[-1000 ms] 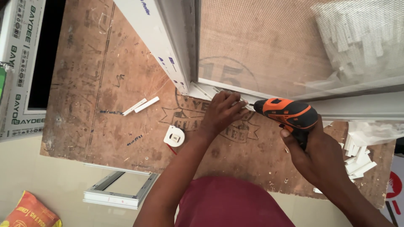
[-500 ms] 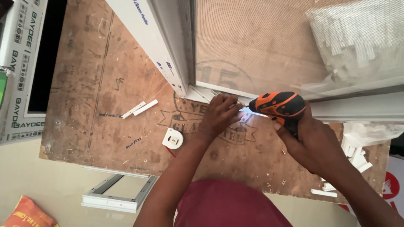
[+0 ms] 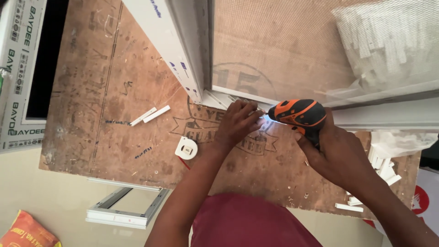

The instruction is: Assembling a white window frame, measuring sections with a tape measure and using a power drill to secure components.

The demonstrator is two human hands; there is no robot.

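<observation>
The orange-and-black cordless drill (image 3: 299, 114) lies horizontal, its lit nose pointing left at the corner of the white window frame (image 3: 183, 59), which rests flat on the worn plywood board.

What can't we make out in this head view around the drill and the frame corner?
- Drill tip and whatever it drives: hidden behind the left hand and washed out by the drill's light glare.
- What the left hand's fingertips pinch at the white frame corner: too small, covered.
- Drill trigger: covered by the right hand.
- Bag of white strips: blurred by the mesh, cut off by the right edge.
- Small white round thing: kind unclear.
</observation>
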